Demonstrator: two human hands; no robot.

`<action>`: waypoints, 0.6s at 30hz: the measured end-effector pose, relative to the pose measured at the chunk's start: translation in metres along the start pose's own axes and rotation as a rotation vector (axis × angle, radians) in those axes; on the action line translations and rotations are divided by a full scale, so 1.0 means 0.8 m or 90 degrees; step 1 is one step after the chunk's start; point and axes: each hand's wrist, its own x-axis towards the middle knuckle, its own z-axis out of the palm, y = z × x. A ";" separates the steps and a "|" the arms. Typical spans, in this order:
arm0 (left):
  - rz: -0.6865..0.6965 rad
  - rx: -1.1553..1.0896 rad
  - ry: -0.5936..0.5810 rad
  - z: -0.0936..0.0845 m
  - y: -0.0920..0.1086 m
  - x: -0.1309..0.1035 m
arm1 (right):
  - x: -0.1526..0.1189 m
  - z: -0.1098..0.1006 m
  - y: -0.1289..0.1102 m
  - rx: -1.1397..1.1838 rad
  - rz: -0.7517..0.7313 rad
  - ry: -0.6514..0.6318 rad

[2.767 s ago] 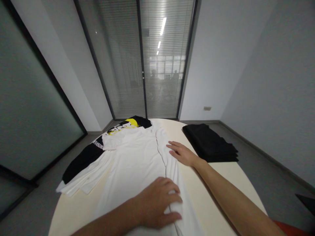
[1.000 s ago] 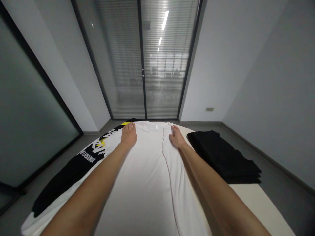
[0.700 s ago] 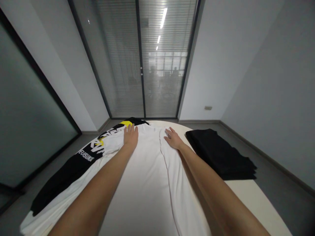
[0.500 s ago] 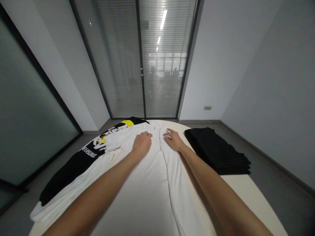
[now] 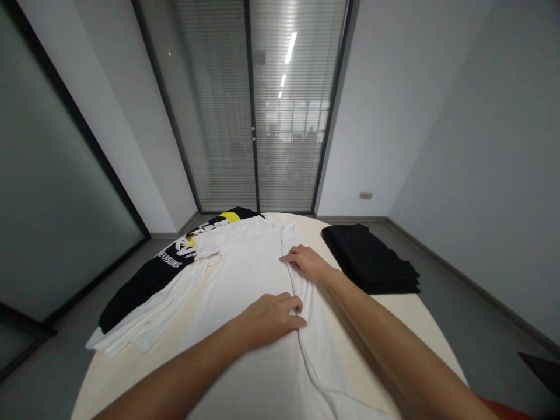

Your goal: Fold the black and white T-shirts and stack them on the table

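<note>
One white short-sleeved fabric shirt (image 5: pixel 249 268), one black garment with yellow-and-white print (image 5: pixel 140 291), one pale round table (image 5: pixel 411 326), one folded black cloth stack (image 5: pixel 367 256), layers uncountable.

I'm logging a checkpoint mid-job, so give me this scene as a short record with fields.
Left hand: at the white shirt's folded edge
Right hand: same edge, farther from camera
White shirt: spread out, its right side folded inward
Black stack: folded cloth, right
Printed black garment: left
Table: pale, rounded
Grip: cannot tell
</note>
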 end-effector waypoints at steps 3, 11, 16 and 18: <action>-0.001 0.013 0.026 0.008 0.001 -0.006 | 0.008 -0.006 -0.013 -0.078 0.038 -0.037; -0.032 -0.071 0.091 0.007 0.003 -0.012 | 0.023 -0.010 -0.025 -0.082 0.130 0.046; -0.006 -0.124 0.132 0.009 -0.001 -0.016 | 0.024 0.002 -0.028 0.015 0.132 0.019; 0.016 -0.129 0.147 0.010 -0.002 -0.017 | 0.019 0.006 -0.026 0.056 0.115 0.023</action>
